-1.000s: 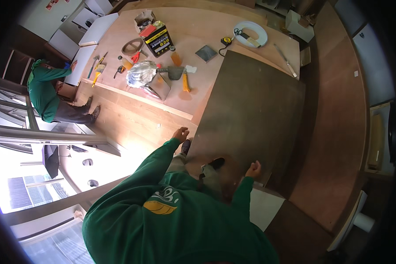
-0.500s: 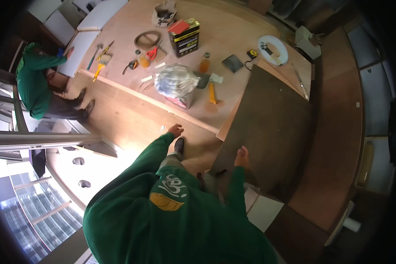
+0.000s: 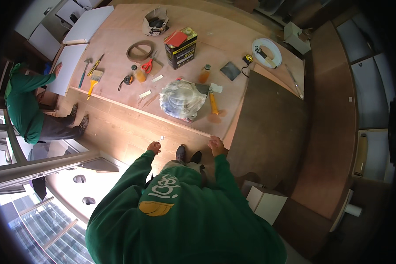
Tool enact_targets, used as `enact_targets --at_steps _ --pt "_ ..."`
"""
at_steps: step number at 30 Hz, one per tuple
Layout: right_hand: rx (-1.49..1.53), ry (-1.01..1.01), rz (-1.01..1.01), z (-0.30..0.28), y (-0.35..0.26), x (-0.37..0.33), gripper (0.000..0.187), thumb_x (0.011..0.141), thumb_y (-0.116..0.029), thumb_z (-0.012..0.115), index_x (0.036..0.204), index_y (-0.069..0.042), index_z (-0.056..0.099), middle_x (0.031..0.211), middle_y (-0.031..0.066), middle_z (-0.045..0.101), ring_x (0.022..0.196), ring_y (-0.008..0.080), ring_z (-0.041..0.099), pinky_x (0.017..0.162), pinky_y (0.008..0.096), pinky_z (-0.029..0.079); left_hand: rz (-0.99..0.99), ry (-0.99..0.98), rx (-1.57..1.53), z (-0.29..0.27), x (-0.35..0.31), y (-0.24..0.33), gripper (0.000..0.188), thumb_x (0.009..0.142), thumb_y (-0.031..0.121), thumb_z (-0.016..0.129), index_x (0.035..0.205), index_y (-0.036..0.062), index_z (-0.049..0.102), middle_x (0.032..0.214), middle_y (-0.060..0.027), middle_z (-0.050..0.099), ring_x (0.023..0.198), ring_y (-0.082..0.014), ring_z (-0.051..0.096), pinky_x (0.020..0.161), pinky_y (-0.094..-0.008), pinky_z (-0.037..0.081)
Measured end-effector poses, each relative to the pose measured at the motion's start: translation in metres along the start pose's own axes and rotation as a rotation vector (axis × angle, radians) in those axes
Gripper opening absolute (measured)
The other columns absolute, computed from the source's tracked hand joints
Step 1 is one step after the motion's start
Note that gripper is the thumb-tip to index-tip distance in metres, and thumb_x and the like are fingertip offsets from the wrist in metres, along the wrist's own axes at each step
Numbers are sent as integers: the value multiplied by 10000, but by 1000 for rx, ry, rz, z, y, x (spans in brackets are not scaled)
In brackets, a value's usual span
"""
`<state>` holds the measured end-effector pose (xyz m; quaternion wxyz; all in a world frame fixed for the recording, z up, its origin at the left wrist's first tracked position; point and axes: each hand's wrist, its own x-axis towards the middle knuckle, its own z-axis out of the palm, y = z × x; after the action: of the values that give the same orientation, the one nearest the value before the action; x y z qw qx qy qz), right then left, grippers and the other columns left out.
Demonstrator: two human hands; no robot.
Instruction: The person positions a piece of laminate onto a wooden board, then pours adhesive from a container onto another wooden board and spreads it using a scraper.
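Held left hand (image 3: 154, 147) half-curled short of the table (image 3: 224, 39), right hand (image 3: 216, 146) likewise by its corner (perhaps touching); risked knocking the bag (image 3: 182, 99) off through careless swinging

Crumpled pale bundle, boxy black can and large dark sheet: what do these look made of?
Crumpled pale bundle: probably thin plastic film, slightly glossy, judging by its fine wrinkles and highlights.
Boxy black can: likely painted or printed metal, from its crisp edges and smooth, flat sides.
Large dark sheet: perhaps laminate or coated board, flat and brown-grey with a dull surface; its core can't be told.
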<state>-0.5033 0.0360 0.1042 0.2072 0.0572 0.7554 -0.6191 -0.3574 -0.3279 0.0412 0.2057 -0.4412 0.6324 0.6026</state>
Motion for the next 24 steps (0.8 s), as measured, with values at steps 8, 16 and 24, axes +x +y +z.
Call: enact_targets --at_steps 8,16,24 --pt "-111 83 -112 -36 6 71 199 891 -191 617 1003 -29 590 793 38 616 667 122 596 580 266 483 524 180 -174 -69 27 84 311 897 199 567 1172 55 583 897 -82 673 708 -184 690 527 -281 509" --pt "49 -75 -489 69 -229 215 236 872 -164 633 1072 -40 613 880 67 634 856 180 623 761 307 502 625 87 -105 -80 72 216 295 886 154 579 1156 35 594 895 -97 658 735 -166 669 647 -281 525" --pt "283 -81 102 202 -363 322 388 830 -306 718 1053 -34 555 855 93 627 729 182 645 667 334 539 611 -50 67 -52 97 244 266 862 126 567 1107 35 616 842 -93 669 745 -180 652 686 -316 526"
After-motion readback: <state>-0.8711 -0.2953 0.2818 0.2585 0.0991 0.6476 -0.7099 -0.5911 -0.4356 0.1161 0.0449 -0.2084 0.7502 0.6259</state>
